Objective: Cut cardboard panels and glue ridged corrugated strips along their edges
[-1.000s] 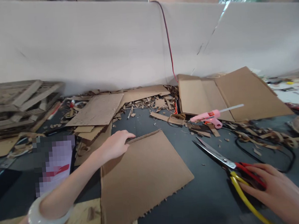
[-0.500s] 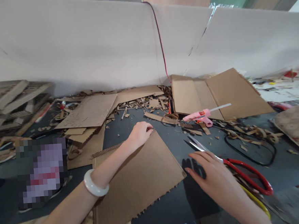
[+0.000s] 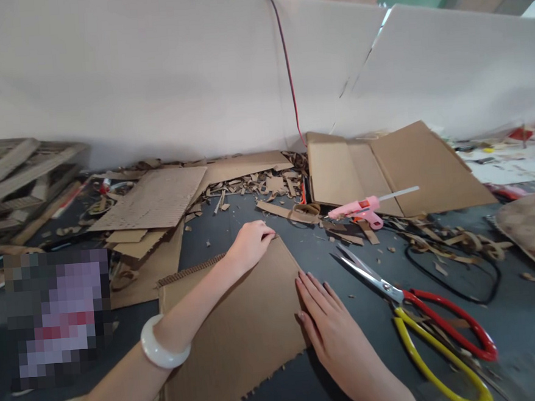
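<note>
A brown cardboard sheet (image 3: 239,324) with a ragged near edge lies on the dark table in front of me. At its far corner, my left hand (image 3: 252,241) has its fingers curled and closed on the edge; a white bangle (image 3: 161,345) circles that wrist. My right hand (image 3: 331,318) rests along the sheet's right edge, fingers stretched out and fairly flat, with the fingertips on the cardboard. Along the sheet's far left edge runs a strip of exposed corrugation (image 3: 190,270). To the right of my right hand lie scissors (image 3: 386,289) with one red and one yellow handle, blades slightly apart.
A pink glue gun (image 3: 355,209) with a glue stick lies before a folded cardboard piece (image 3: 430,171). Cardboard scraps (image 3: 271,185) litter the back. Stacked cardboard sheets (image 3: 152,199) lie left, a pile of strips (image 3: 13,175) farther left. A cushion (image 3: 533,231) sits at right.
My right hand has moved left from beside the scissors onto the sheet's right edge, uncovering the yellow handle. My left hand stays at the far corner.
</note>
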Action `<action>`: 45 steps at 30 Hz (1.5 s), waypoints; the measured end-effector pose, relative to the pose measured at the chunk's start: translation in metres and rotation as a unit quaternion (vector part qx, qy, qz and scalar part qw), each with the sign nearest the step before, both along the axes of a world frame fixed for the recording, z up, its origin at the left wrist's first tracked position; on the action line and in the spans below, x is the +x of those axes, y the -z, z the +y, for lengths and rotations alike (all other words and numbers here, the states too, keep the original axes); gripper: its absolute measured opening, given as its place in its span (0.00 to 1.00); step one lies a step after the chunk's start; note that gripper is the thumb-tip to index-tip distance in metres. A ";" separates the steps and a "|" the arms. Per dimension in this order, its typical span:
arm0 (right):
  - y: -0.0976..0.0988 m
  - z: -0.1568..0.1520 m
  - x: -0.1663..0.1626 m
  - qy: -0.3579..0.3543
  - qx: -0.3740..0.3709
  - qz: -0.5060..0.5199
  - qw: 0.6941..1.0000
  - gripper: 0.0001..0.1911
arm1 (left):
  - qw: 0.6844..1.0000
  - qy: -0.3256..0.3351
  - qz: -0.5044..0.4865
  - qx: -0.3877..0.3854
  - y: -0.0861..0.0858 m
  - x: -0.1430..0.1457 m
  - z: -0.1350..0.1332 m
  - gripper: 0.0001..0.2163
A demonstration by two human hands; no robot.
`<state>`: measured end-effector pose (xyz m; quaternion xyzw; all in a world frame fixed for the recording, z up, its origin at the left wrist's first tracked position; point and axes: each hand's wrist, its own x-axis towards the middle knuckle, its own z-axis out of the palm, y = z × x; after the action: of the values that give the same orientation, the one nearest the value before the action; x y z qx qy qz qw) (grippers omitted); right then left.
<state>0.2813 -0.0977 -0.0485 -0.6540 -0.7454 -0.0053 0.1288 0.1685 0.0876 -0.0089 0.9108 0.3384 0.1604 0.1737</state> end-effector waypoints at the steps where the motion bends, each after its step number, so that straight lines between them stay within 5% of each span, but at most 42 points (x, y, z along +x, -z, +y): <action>1: 0.000 0.000 0.000 0.002 0.004 0.000 1.000 0.24 | 1.000 -0.001 -0.002 0.003 0.001 0.000 0.000 0.10; 18: 0.007 0.001 0.002 -0.021 0.081 -0.013 0.996 0.33 | 0.998 0.018 -0.033 0.043 0.017 -0.002 0.002 0.10; 29: 0.008 0.000 0.002 -0.008 0.046 0.009 0.999 0.24 | 0.994 0.041 -0.061 0.077 0.019 -0.007 -0.004 0.10; 45: 0.004 0.000 0.002 -0.003 0.038 0.020 0.999 0.25 | 0.993 0.069 -0.050 0.080 0.021 -0.007 0.001 0.11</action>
<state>0.2830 -0.0976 -0.0527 -0.6463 -0.7440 -0.0205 0.1687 0.1619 0.0883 -0.0300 0.9337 0.2522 0.2199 0.1277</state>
